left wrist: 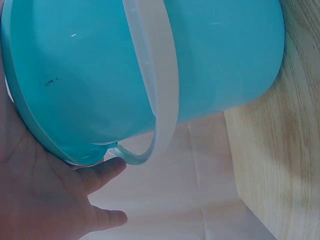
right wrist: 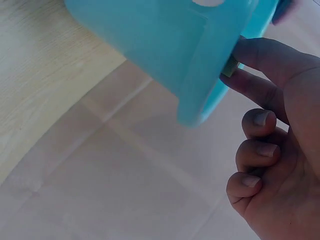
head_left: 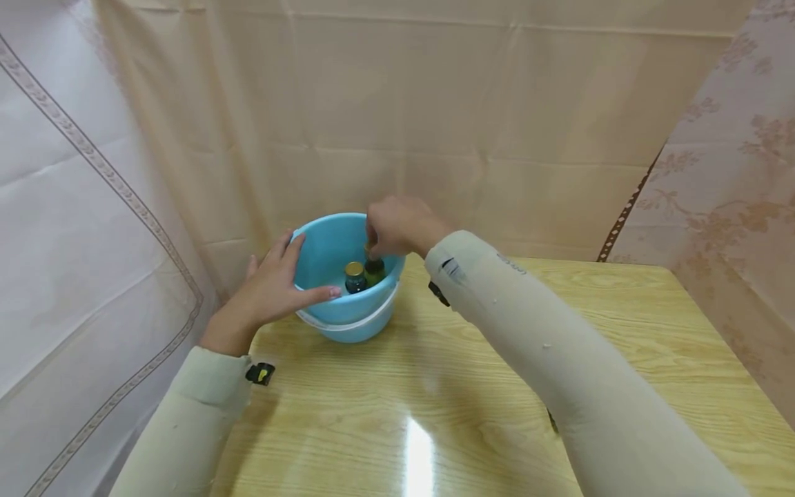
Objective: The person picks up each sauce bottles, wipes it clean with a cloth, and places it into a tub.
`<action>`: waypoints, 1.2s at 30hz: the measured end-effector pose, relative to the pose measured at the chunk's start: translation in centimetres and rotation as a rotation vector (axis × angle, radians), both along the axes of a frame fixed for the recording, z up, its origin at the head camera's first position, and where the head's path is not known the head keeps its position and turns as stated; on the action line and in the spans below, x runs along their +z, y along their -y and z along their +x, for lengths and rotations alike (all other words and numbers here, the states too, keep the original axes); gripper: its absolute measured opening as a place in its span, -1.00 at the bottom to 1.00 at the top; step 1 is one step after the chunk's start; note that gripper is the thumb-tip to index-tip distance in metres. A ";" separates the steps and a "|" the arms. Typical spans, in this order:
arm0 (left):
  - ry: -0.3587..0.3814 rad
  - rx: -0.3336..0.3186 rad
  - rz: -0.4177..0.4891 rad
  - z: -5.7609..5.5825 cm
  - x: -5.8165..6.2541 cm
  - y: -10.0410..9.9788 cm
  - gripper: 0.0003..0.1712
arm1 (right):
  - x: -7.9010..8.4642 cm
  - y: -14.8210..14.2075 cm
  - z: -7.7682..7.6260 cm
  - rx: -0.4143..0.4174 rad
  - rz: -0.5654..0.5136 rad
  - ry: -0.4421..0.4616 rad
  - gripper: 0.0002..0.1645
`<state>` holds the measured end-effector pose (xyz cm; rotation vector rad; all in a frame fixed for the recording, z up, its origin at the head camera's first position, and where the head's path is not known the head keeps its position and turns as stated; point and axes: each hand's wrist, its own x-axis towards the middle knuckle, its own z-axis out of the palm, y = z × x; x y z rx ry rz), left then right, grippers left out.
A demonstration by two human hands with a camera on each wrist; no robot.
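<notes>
A light-blue bucket [head_left: 350, 335] with a white handle [left wrist: 165, 75] stands on the table. My left hand [head_left: 271, 290] rests on its left rim with the fingers spread and the thumb over the front edge. Inside the bucket, my right hand [head_left: 400, 224] pinches the top of a small green bottle [head_left: 375, 274] between thumb and forefinger; the other fingers are curled in the right wrist view. Beside it stands a dark bottle with a gold cap [head_left: 355, 269]. The lower parts of both bottles are hidden by the bucket wall.
The wood-grain table [head_left: 497, 428] extends to the front and right of the bucket. A beige cloth [head_left: 466, 103] hangs close behind it. Patterned cloths hang at the left [head_left: 74, 228] and right [head_left: 739, 207].
</notes>
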<state>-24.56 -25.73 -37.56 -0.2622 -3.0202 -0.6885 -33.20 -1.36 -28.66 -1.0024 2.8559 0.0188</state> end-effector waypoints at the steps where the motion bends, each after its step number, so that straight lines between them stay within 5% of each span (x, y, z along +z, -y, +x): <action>1: -0.002 -0.001 0.002 0.0 0.0 0.0 0.52 | -0.1 0.0 0.0 0.000 0.002 0.000 -0.80; 23: -0.003 -0.025 0.008 0.1 0.3 -0.7 0.49 | -1.8 -0.8 -0.2 -0.039 0.032 0.002 -0.81; 36: 0.004 -0.015 0.020 0.1 0.4 -0.6 0.48 | 1.1 -2.5 0.0 -0.057 0.003 -0.026 -0.71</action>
